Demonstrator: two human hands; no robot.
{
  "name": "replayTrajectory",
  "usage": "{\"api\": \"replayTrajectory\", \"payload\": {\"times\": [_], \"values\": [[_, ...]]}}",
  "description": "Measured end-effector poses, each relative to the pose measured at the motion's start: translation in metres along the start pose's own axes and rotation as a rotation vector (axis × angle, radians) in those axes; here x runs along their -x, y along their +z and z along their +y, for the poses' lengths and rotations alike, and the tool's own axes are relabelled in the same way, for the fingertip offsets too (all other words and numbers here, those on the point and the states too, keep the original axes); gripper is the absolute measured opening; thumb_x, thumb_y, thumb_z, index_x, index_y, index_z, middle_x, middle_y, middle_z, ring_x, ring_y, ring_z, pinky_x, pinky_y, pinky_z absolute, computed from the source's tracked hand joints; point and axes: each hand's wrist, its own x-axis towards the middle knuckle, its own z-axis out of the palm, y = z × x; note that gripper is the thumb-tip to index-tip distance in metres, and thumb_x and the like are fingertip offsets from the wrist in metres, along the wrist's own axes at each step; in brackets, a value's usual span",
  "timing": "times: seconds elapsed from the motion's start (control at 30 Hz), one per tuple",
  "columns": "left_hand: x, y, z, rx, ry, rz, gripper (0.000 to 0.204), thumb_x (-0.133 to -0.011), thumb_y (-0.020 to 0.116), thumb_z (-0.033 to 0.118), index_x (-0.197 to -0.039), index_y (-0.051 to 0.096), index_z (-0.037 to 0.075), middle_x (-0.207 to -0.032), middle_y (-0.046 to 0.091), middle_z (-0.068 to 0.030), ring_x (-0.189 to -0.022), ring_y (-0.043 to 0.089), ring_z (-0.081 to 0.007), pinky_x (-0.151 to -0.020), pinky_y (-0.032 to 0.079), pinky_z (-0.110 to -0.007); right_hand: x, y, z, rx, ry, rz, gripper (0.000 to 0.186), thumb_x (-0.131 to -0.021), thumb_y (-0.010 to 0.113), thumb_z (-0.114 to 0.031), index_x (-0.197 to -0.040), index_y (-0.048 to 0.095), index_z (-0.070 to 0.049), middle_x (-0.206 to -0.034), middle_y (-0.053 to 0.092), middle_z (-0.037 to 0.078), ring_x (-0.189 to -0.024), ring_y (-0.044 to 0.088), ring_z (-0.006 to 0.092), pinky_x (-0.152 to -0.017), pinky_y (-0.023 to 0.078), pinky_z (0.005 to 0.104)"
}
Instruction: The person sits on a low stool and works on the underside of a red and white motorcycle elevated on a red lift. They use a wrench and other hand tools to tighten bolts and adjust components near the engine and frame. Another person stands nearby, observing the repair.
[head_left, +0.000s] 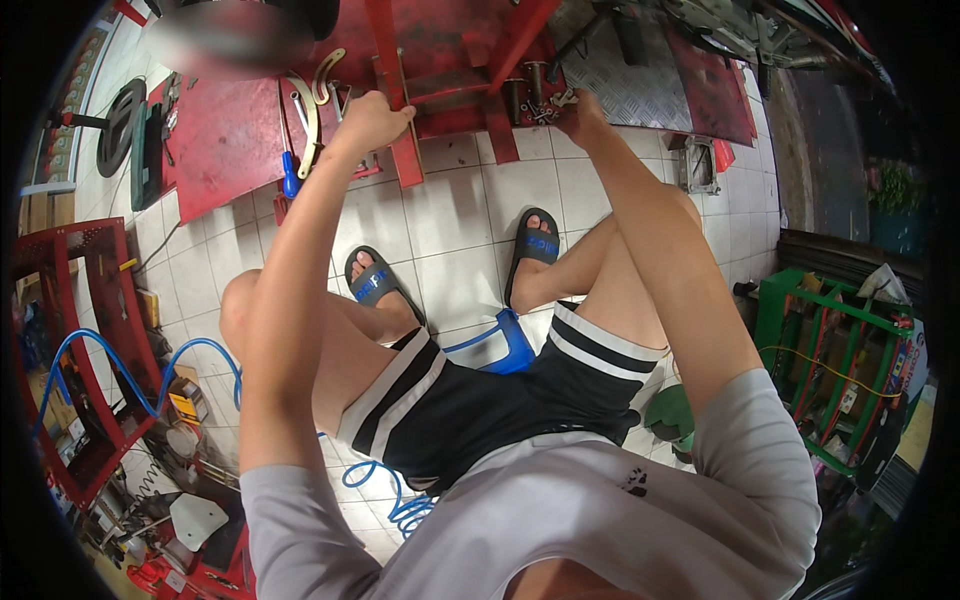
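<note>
My left hand point(372, 124) is closed beside a leg of the red metal stand point(408, 160), fingertips against its edge. Whatever lies inside those fingers is hidden. To the right, my right hand point(580, 112) reaches down to a pile of small bolts and nuts point(540, 108), fingers pinched together around a small metal piece too unclear to name. Two dark metal cylinders point(516, 98) stand by the pile. Left of my left hand lie a blue-handled screwdriver point(290, 178), a spanner point(299, 108) and curved yellowish tools point(312, 128) on the red platform point(225, 140).
A blue stool point(512, 350) is between my legs on the tiled floor. At the left stands a red shelf unit point(95, 345) with a blue air hose point(82, 333). A green rack point(780, 310) stands at the right, and motorcycle parts point(750, 35) hang over the far right.
</note>
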Motion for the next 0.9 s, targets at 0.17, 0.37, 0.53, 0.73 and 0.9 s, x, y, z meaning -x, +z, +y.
{"api": "replayTrajectory", "payload": {"times": [0.17, 0.37, 0.53, 0.73, 0.9], "values": [[-0.025, 0.038, -0.039, 0.099, 0.006, 0.074, 0.061, -0.083, 0.064, 0.046, -0.109, 0.061, -0.01, -0.105, 0.064, -0.0283, -0.105, 0.061, -0.0405, -0.091, 0.047, -0.041, 0.048, 0.051, -0.019, 0.468, -0.045, -0.041, 0.029, -0.097, 0.044, -0.028, -0.102, 0.056, -0.002, -0.092, 0.064, 0.012, -0.08, 0.065, 0.0238, -0.073, 0.056, 0.0359], [-0.027, 0.051, -0.002, 0.236, -0.069, 0.154, 0.055, -0.082, 0.063, 0.043, -0.1, 0.064, -0.009, -0.104, 0.065, -0.0286, -0.106, 0.061, -0.039, -0.091, 0.047, -0.041, 0.103, 0.102, -0.031, 1.119, -0.288, -0.625, 0.036, -0.092, 0.054, -0.032, -0.101, 0.064, 0.002, -0.093, 0.068, 0.01, -0.079, 0.067, 0.0195, -0.071, 0.055, 0.0292], [-0.034, 0.056, -0.009, 0.244, -0.014, 0.097, 0.051, -0.082, 0.062, 0.042, -0.093, 0.066, -0.007, -0.089, 0.069, -0.0235, -0.094, 0.067, -0.0351, -0.085, 0.051, -0.039, 0.11, 0.149, -0.026, 1.192, -0.601, -0.632, 0.03, -0.084, 0.058, -0.028, -0.099, 0.07, -0.005, -0.09, 0.071, 0.011, -0.08, 0.069, 0.0215, -0.076, 0.053, 0.0339], [-0.006, 0.055, 0.011, 0.309, 0.082, 0.197, 0.04, -0.082, 0.065, 0.026, -0.092, 0.058, -0.012, -0.081, 0.067, -0.0238, -0.083, 0.069, -0.034, -0.078, 0.053, -0.041, 0.103, 0.182, -0.017, 0.93, -0.897, -0.458, 0.026, -0.086, 0.063, -0.021, -0.106, 0.07, -0.005, -0.097, 0.072, 0.011, -0.086, 0.069, 0.02, -0.08, 0.052, 0.0309], [0.03, 0.049, 0.022, 0.219, 0.152, 0.423, 0.044, -0.078, 0.066, 0.013, -0.099, 0.038, -0.014, -0.073, 0.064, -0.0279, -0.075, 0.066, -0.0429, -0.075, 0.052, -0.045, 0.094, 0.202, -0.006, 0.879, -0.884, -0.435, 0.023, -0.079, 0.07, -0.023, -0.096, 0.074, -0.008, -0.088, 0.072, 0.01, -0.083, 0.07, 0.0235, -0.083, 0.053, 0.0334]]}}
